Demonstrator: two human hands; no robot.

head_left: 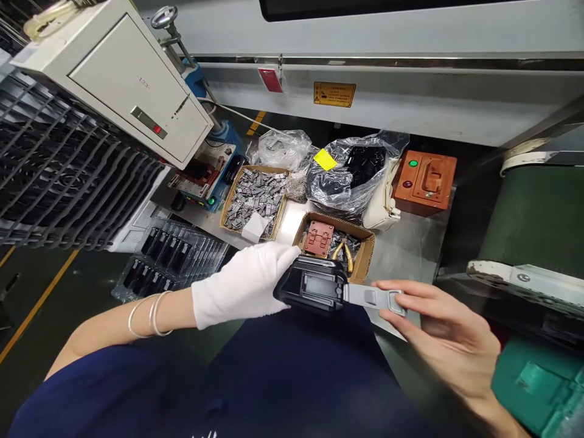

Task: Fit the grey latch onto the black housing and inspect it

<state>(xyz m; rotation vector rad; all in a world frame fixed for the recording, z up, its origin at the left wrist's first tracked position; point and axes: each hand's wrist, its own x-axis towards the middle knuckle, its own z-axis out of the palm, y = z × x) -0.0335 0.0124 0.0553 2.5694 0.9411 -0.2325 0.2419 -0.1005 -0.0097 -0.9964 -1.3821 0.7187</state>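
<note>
Gripping a black moulded plastic housing over the lap, just short of the bench's near edge, is the white-gloved left hand, its fingers closed round the end away from the strip. The bare right hand pinches the tip of a flat grey plastic strip that juts from the housing's other side, caught between thumb and fingertips.

Risk, as I read it: with only the tip held, a skewed tug could bend the strip or let it slip free, and the housing has no bench under it.

Just beyond, at the near edge, an open brown cardboard box holds a reddish-brown block and yellow-handled pliers. Farther back are a cardboard tray of small grey metal pieces, a clear bag of black parts, and an orange control box with a green button at the far right corner. It's a cluttered steel benchtop with a grey machine wall behind — a factory floor.
</note>
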